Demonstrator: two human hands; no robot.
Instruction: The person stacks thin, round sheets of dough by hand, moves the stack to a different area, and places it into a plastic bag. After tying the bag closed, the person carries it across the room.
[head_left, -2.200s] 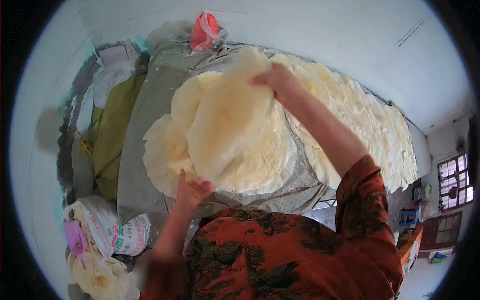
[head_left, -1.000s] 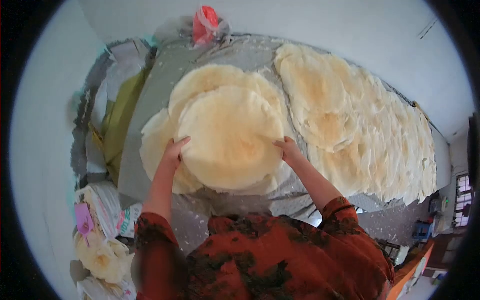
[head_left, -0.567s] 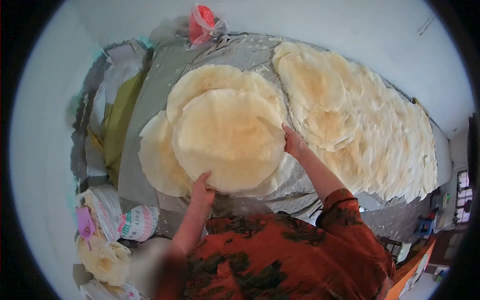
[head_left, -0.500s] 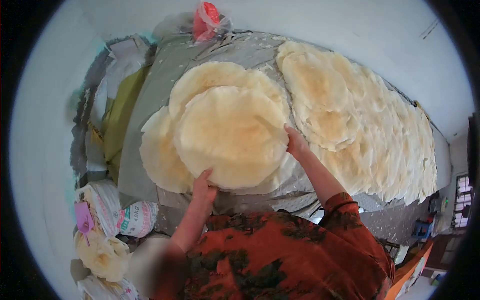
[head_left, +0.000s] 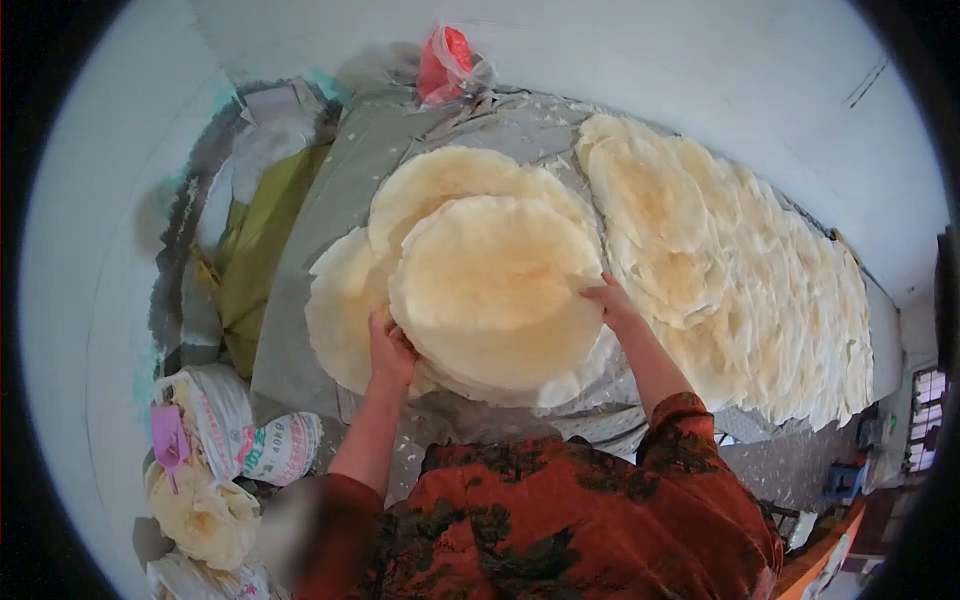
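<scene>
A stack of large, thin, round pancakes [head_left: 495,290], pale with a browner middle, lies in front of me on the grey cloth. At its left edge my left hand [head_left: 392,352] is closed, fingers curled against the rim. My right hand [head_left: 612,302] grips the right edge, thumb and forefinger over the top sheet and the other fingers partly hidden. More pancakes [head_left: 340,310] stick out from under the stack on the left, and another broad sheet [head_left: 440,175] shows behind it.
To the right, a long overlapping spread of pancakes [head_left: 760,290] covers the grey cloth [head_left: 310,260]. A red plastic bag [head_left: 445,65] sits at the back by the wall. On the left are an olive cloth [head_left: 265,250], a printed white sack [head_left: 285,447] and a purple scoop [head_left: 170,440].
My left hand has shifted from the stack's front edge up to its left side. My right hand stays at the right edge, its fingers reaching further over the top. The view has tilted slightly.
</scene>
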